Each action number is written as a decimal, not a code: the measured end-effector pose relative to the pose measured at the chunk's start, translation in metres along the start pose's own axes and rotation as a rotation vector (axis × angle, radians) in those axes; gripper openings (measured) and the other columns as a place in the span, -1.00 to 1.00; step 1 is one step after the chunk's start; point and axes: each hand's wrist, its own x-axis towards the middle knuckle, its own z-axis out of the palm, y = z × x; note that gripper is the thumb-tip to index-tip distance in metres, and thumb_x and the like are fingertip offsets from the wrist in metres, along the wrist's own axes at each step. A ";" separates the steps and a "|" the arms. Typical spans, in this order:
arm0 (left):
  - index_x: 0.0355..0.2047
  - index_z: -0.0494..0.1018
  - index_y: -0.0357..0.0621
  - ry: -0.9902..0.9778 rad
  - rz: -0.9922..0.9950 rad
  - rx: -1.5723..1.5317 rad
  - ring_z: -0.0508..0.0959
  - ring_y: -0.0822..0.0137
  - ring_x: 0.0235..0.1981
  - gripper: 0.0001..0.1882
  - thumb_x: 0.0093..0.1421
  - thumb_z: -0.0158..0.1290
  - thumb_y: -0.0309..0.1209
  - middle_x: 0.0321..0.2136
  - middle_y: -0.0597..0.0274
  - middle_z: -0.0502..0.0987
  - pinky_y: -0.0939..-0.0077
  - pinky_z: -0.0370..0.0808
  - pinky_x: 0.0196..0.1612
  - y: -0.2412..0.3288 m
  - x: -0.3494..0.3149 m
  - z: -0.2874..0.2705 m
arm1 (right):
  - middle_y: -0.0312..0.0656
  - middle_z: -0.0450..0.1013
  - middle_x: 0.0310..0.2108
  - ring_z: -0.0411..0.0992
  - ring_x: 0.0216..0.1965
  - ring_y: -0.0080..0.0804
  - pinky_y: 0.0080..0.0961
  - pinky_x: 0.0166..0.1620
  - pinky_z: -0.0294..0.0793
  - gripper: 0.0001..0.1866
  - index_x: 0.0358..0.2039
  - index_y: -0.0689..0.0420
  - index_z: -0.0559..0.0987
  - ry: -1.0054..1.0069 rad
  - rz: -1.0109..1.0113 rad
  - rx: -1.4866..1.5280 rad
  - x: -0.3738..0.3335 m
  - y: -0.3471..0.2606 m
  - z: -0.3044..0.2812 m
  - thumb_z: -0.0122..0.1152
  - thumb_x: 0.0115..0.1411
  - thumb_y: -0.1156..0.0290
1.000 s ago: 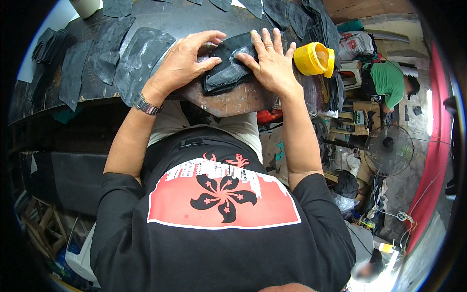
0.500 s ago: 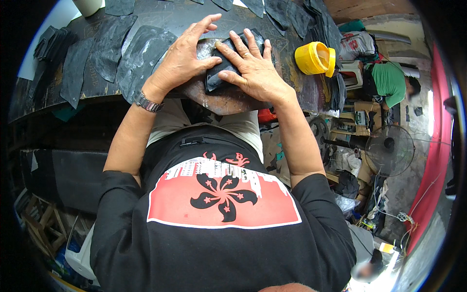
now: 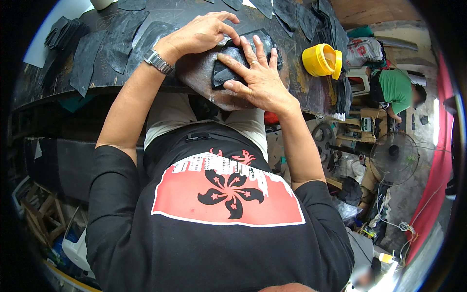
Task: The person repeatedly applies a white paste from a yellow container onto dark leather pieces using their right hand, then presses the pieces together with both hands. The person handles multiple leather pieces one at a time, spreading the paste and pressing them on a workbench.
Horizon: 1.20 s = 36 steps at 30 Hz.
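A black, flexible sheet piece, leather-like point(image 3: 221, 77), lies folded on a worn brown board point(image 3: 194, 80). My right hand point(image 3: 262, 80) rests flat on it, fingers spread and pressing it down. Over the far left part of the piece is my left hand point(image 3: 211, 33), wearing a metal watch point(image 3: 158, 62). One of its fingers bends down to the piece beside my right fingertips, while the others stretch out above. The left thumb is mostly hidden, and nothing shows held in that hand.
The board overhangs the dark table point(image 3: 116, 90) toward my lap. Flat black pieces point(image 3: 87, 63) and a stack point(image 3: 63, 31) lie at left, more at the back. An open yellow tub point(image 3: 318, 61) stands at right. A floor fan point(image 3: 394, 158) and a person in green point(image 3: 394, 90) are farther right.
My left hand has moved right and away from me, its finger now bending to the piece. My right hand stays flat on it. The whole view has shifted slightly.
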 end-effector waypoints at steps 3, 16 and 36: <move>-0.12 0.68 0.09 -0.042 -0.047 -0.049 0.33 0.03 0.32 -0.59 0.19 -0.06 -0.63 0.26 0.17 0.39 0.17 0.25 0.40 -0.003 0.000 0.001 | 0.03 -0.15 0.53 -0.35 0.54 0.13 0.47 0.39 -0.51 -0.31 0.37 -0.49 0.33 0.053 -0.032 0.048 -0.007 -0.006 0.001 -0.03 0.27 -0.38; -0.11 0.68 0.03 -0.112 -0.072 -0.073 0.39 0.03 0.27 -0.64 0.27 -0.06 -0.59 0.25 0.14 0.39 0.21 0.31 0.35 0.001 0.004 -0.003 | -0.04 0.08 0.47 -0.27 0.53 0.12 0.49 0.36 -0.49 -0.45 0.11 -0.32 0.64 0.141 -0.079 0.370 -0.030 -0.014 -0.010 0.04 0.28 -0.30; -0.19 0.68 -0.03 -0.129 -0.142 -0.009 0.50 0.06 0.18 -0.76 0.24 0.03 -0.45 0.20 0.14 0.45 0.23 0.42 0.24 0.021 0.011 -0.013 | 0.01 0.12 0.44 -0.19 0.51 0.13 0.53 0.34 -0.35 -0.39 0.27 -0.37 0.47 0.180 0.015 0.046 -0.034 -0.025 -0.001 0.01 0.28 -0.30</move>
